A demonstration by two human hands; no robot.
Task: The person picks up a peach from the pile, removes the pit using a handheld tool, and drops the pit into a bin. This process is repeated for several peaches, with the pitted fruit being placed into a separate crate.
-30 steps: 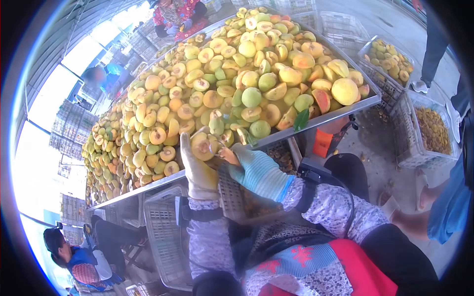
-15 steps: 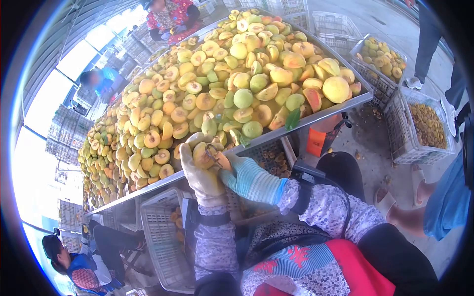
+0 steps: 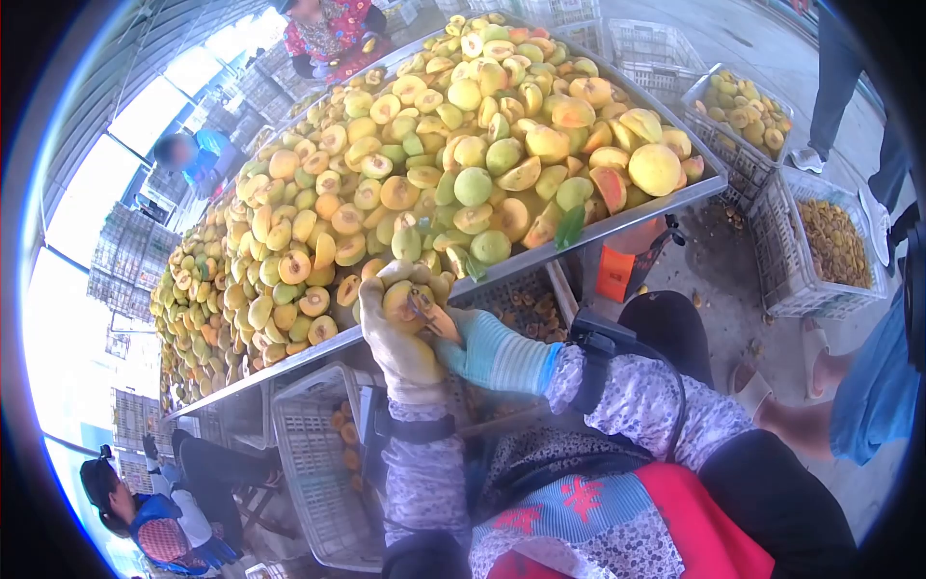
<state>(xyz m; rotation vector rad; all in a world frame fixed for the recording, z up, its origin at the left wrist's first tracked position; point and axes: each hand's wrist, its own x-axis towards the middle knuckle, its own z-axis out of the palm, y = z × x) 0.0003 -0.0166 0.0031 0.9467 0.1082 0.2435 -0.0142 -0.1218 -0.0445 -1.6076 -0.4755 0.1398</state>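
Observation:
My left hand (image 3: 398,343), in a pale worn glove, is closed around a halved yellow peach (image 3: 398,306), its cut face turned to the right. Fingers of my right hand (image 3: 487,349), in a light blue striped glove, wrap around a small orange-handled tool (image 3: 443,324). The tool's dark metal tip meets the middle of the peach's cut face, where the stone sits; its exact shape is too small to make out. Both hands are at the near edge of a metal-rimmed table (image 3: 632,220) heaped with whole and halved peaches (image 3: 381,198).
Below the table edge sits a crate with peach scraps (image 3: 529,311); a white crate (image 3: 318,473) stands to its left. Crates of peaches (image 3: 743,111) and of stones or scraps (image 3: 834,246) are at right. Other people sit around the table; someone's legs (image 3: 873,386) are close on the right.
Both hands have shifted slightly right and down with the peach, and the tool's handle has tilted downward. A person at lower left has raised one hand.

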